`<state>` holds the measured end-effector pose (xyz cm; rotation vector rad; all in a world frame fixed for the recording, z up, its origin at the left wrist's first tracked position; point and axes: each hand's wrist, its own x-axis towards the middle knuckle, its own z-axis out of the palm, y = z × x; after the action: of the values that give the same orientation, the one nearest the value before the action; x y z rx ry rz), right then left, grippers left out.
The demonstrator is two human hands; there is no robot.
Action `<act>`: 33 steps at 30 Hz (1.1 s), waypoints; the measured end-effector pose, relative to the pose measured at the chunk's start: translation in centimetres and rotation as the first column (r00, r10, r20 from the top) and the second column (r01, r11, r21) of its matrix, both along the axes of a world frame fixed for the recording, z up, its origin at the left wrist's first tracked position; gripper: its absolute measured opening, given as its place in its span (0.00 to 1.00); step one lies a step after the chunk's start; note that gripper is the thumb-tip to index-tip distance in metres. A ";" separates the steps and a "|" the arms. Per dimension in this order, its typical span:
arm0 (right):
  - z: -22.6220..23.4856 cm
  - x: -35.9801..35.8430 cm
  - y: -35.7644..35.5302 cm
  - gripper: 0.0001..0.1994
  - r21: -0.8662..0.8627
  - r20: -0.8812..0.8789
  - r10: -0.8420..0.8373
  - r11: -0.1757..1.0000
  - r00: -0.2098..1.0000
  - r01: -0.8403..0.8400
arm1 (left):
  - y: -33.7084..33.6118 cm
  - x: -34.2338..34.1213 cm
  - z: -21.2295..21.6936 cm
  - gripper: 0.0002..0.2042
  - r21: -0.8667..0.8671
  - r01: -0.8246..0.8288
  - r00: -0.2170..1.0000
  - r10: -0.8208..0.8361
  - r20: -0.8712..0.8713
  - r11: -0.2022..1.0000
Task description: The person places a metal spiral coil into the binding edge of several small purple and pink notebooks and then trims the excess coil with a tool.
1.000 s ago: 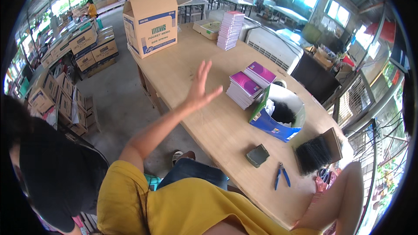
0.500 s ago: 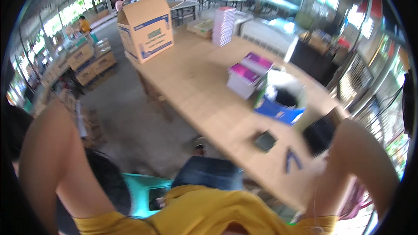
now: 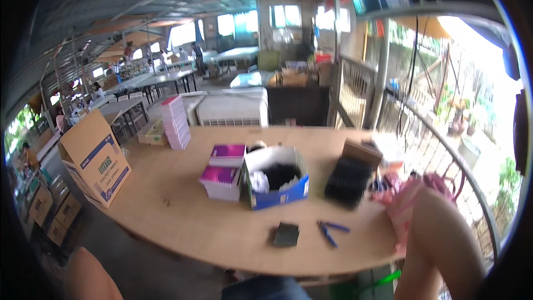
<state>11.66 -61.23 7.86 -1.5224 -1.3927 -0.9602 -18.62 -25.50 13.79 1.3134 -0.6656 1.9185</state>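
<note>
With the left hand gone from above the table (image 3: 183, 219), both hands lay out of view, opening and grip indeterminable; handling seemed paused, purple notebooks (image 3: 220, 176) standing left of the blue box (image 3: 280, 199), pliers (image 3: 328, 235) front-right of it.

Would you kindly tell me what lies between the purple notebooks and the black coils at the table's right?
The head view shows an open blue box between the purple notebooks and black coils.
</note>
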 end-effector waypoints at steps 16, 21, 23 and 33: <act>-19.9 10.0 21.7 0.40 -0.751 0.172 -0.495 0.493 0.852 0.438 | 13.2 18.4 -21.8 0.45 -0.762 -0.251 0.697 -0.434 -0.570 0.597; -21.2 15.6 18.7 0.39 -0.718 0.258 -0.615 0.394 0.745 0.574 | 17.0 22.2 -28.3 0.47 -0.803 -0.337 0.573 -0.570 -0.589 0.491; -20.7 17.5 17.0 0.39 -0.651 0.226 -0.621 0.477 0.750 0.591 | 18.0 23.9 -29.9 0.48 -0.805 -0.367 0.526 -0.610 -0.593 0.466; -24.3 11.0 33.0 0.52 -0.026 -0.997 -0.040 0.982 -0.067 -0.189 | 21.0 30.5 -34.5 0.54 -0.716 -0.410 0.124 -0.743 -0.657 0.565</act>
<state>22.63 -28.22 -16.45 -1.5672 -0.3049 0.5627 11.88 -4.50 -20.67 1.3173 0.7419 0.4098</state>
